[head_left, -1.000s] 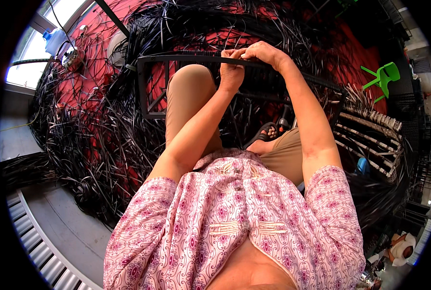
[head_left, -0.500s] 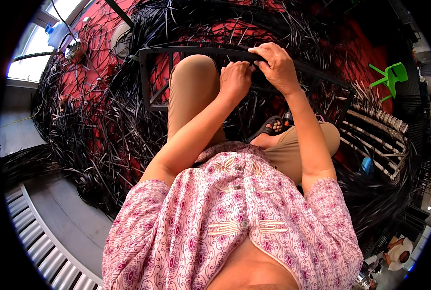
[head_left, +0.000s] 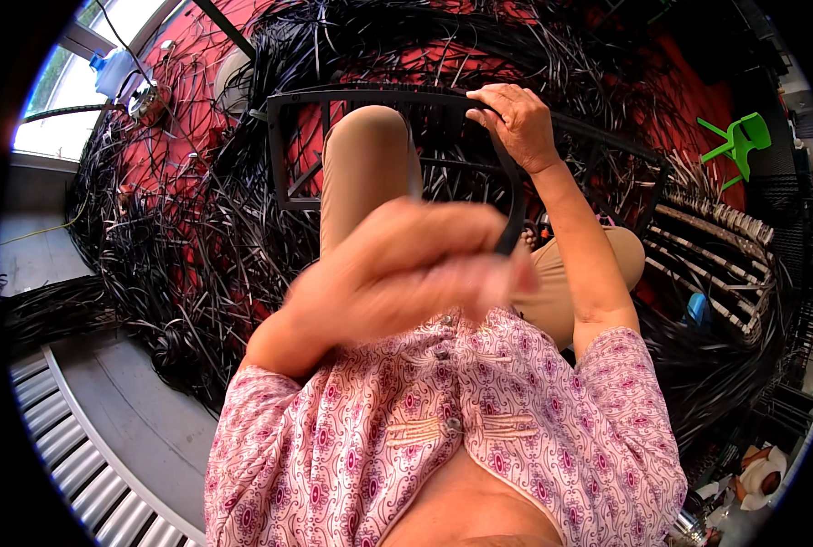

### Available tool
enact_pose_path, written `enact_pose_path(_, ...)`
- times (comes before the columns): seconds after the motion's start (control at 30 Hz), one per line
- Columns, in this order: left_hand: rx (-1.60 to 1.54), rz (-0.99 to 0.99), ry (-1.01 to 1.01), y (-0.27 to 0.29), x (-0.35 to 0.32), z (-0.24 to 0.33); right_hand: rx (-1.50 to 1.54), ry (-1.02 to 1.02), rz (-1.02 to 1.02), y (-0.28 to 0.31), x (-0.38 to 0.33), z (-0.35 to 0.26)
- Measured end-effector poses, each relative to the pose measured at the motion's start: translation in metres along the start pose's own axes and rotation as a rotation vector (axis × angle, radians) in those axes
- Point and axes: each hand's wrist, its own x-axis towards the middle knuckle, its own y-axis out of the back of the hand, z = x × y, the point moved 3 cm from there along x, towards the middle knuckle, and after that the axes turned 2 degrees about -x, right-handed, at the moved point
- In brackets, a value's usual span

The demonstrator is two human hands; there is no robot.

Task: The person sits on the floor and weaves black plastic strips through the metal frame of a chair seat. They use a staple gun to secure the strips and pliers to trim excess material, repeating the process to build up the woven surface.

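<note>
Right hand [head_left: 514, 123] closed on top rail of black frame [head_left: 288, 146], propped over knees amid loose black strips [head_left: 151, 255]. Left hand [head_left: 406, 273] raised, blurred; grip unreadable. Probably stiff, light, awkwardly wide; best held by rail. Strip [head_left: 514, 214] likely springy.

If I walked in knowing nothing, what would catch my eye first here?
A blurred left hand fills the middle of the view, pulling a black strand. Beyond it the right hand grips the top rail of a black metal frame, amid a sea of loose black strands on a red floor.
</note>
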Motion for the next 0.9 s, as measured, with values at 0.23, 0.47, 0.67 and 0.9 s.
enact_pose_path(0.23, 0.386, -0.109, -0.516, 0.046, -0.054, 0.148, 0.295, -0.204, -0.142, -0.002, 0.014, 0.01)
enact_pose_path(0.47, 2.217, 1.393, -0.48, 0.063, -0.075, 0.149, 0.465, -0.614, -0.409, -0.021, 0.026, 0.032)
enact_pose_path(0.67, 0.785, 0.366, 0.017, 0.024, -0.016, -0.041, 0.609, -0.597, -0.607, -0.044, 0.034, 0.054)
enact_pose_path(0.9, -0.127, 0.789, 0.32, 0.067, 0.051, -0.25, 0.381, -0.313, -0.725, -0.065, 0.046, 0.059)
